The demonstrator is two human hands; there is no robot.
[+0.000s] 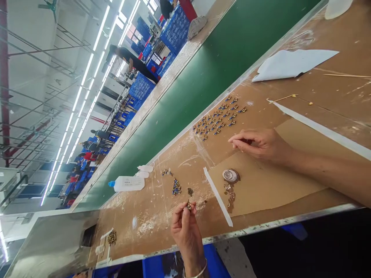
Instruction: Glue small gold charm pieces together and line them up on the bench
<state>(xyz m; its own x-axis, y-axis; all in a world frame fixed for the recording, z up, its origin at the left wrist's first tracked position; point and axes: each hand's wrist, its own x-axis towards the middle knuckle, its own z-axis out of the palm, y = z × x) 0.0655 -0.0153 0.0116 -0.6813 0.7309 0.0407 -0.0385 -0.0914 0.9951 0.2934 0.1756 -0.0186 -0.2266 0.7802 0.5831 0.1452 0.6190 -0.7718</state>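
My left hand, near the table's front edge, pinches a small gold-and-dark metal piece between thumb and fingers. My right hand is closed in a pinch above the brown sheet; whatever its fingertips hold, if anything, is too small to make out. Beyond it lie rows of small blue-and-gold pieces. A heap of similar blue-and-gold pieces and a little pile of dark bits are just past my left hand. Between the hands sits a small round dish with wet brown spill beside it.
A white bottle with a blue cap lies on its side at left. White strips, a folded white sheet and thin sticks lie about. A green belt runs behind the table. Another person works across the room.
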